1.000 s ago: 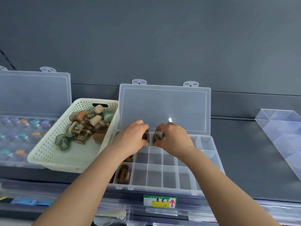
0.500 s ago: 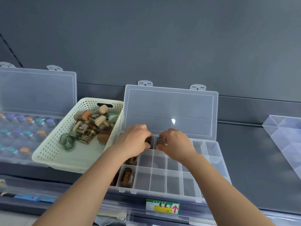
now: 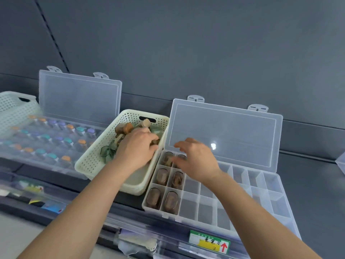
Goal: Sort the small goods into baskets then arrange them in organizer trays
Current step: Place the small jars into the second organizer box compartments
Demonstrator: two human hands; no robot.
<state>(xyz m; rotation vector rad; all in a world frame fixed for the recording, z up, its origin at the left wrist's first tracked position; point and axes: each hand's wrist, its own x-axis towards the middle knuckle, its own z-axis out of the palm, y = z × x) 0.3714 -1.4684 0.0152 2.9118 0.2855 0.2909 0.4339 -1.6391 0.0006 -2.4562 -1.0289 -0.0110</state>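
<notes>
A cream perforated basket [image 3: 89, 165] holds a pile of small brown, tan and green goods [image 3: 127, 128]. My left hand [image 3: 138, 148] lies on that pile with its fingers bent down into it; the fingertips are hidden, so a grip cannot be made out. To the right stands a clear organizer tray [image 3: 205, 210] with its lid [image 3: 224, 137] up. Several brown bottles [image 3: 154, 198] lie in its left two columns of compartments. My right hand [image 3: 196, 159] hovers over the tray's back left compartments, fingers spread and holding nothing.
A second clear organizer [image 3: 56, 143] on the left holds several vials with coloured caps, its lid raised. Another perforated basket [image 3: 15, 107] sits at the far left. A green and yellow shelf label [image 3: 209, 242] is on the front rail. The grey wall rises behind.
Both hands were at the tray's back compartments. My left hand has moved left into the basket, and my right hand has let go and lifted. The view has swung left.
</notes>
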